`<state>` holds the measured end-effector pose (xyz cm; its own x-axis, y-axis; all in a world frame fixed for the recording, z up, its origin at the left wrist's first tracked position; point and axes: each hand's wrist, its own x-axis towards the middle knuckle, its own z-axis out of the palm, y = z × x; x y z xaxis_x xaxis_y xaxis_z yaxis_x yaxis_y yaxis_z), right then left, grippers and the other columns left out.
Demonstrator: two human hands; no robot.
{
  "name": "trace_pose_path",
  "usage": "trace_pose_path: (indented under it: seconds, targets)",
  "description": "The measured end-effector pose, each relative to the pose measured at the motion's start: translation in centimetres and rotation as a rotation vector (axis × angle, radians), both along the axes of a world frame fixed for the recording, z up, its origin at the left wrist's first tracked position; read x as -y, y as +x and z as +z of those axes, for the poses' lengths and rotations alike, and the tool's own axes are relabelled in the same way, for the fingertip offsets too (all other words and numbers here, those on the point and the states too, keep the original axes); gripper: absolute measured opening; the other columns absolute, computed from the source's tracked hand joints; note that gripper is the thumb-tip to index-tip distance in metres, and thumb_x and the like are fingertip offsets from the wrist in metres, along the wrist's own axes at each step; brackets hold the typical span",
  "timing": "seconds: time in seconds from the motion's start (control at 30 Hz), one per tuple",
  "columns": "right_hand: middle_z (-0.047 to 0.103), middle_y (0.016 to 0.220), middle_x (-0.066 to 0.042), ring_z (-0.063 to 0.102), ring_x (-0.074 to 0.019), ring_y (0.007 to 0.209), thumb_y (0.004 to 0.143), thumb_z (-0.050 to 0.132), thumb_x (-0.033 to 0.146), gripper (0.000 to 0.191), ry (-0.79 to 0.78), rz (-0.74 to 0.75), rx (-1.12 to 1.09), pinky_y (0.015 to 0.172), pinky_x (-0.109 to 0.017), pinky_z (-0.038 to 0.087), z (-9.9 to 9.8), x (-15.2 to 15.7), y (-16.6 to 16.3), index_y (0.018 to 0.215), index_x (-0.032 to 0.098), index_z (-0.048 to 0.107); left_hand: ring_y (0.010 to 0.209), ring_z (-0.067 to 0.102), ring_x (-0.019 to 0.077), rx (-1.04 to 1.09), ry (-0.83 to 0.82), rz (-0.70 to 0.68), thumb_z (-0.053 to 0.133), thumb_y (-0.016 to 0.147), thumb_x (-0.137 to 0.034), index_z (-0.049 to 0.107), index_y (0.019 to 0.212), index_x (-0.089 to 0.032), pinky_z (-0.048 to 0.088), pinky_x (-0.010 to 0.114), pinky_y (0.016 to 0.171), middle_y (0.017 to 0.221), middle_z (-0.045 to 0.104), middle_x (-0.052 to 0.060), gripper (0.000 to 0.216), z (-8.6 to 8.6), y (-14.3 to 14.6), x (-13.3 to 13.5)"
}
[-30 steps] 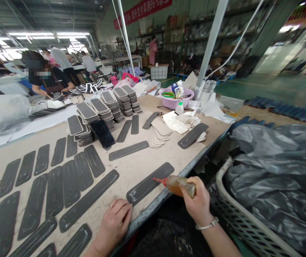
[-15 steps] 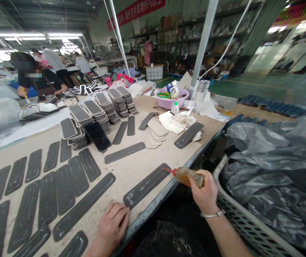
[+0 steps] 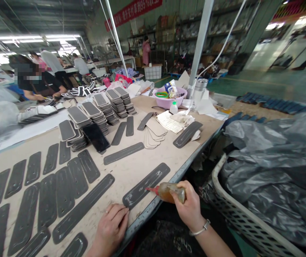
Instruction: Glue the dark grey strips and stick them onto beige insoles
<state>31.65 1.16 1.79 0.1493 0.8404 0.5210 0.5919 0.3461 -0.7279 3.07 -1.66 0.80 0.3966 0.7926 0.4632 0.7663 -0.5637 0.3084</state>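
Observation:
My right hand is wrapped round a squeeze bottle of amber liquid with a red nozzle. The bottle lies nearly level, its nozzle tip at the middle of a long dark grey strip with rounded ends. Wet, shiny streaks mark the strip's surface. By the strip's near left end, my left hand rests on the table with loosely bent fingers, its fingertips at the strip's corner; I see nothing held in it. Left of it lies another long glossy strip.
Several shorter grey pieces cover the table's left side. Beyond them stand stacked pale-edged pieces and a black phone. A purple basin is at the back. Right of the table is a plastic basket by grey sheeting. A co-worker works far left.
My right hand has brought the bottle left and toward me, so its nozzle has gone from the strip's far end to its middle. My left hand has stayed in place.

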Motion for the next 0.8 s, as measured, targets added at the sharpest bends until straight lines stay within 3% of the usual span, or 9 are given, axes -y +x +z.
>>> trace_pose_path:
  seconds: [0.3, 0.57, 0.8]
  targets:
    - [0.056, 0.079, -0.001, 0.054, -0.0166, 0.070, 0.081, 0.064, 0.037, 0.022, 0.048, -0.384, 0.088, 0.067, -0.030, 0.044, 0.1, -3.5, 6.6, 0.090, 0.020, 0.054, 0.083, 0.060, 0.0173, -0.015, 0.006, 0.000, 0.052, 0.087, -0.012, 0.065, 0.093, -0.017, 0.049, 0.035, 0.082, 0.087, 0.065, 0.007, 0.015, -0.1, -0.1, 0.0]
    - [0.056, 0.079, -0.002, 0.054, -0.0173, 0.072, 0.082, 0.060, 0.037, 0.018, 0.062, -0.314, 0.066, 0.068, -0.032, 0.045, -0.3, -5.6, 5.3, 0.088, 0.021, 0.054, 0.081, 0.062, 0.0169, 0.026, 0.035, -0.016, 0.054, 0.085, -0.011, 0.066, 0.090, -0.016, 0.051, 0.033, 0.081, 0.082, 0.066, 0.007, 0.013, -0.1, 0.0, -0.2]
    - [0.057, 0.080, -0.001, 0.054, -0.0167, 0.070, 0.081, 0.063, 0.038, 0.021, 0.038, -0.355, 0.113, 0.067, -0.031, 0.045, -0.7, -3.7, 6.7, 0.090, 0.021, 0.054, 0.080, 0.062, 0.0167, -0.005, 0.056, -0.024, 0.052, 0.086, -0.012, 0.066, 0.090, -0.016, 0.051, 0.034, 0.082, 0.081, 0.067, 0.006, 0.015, 0.8, 0.4, -0.4]
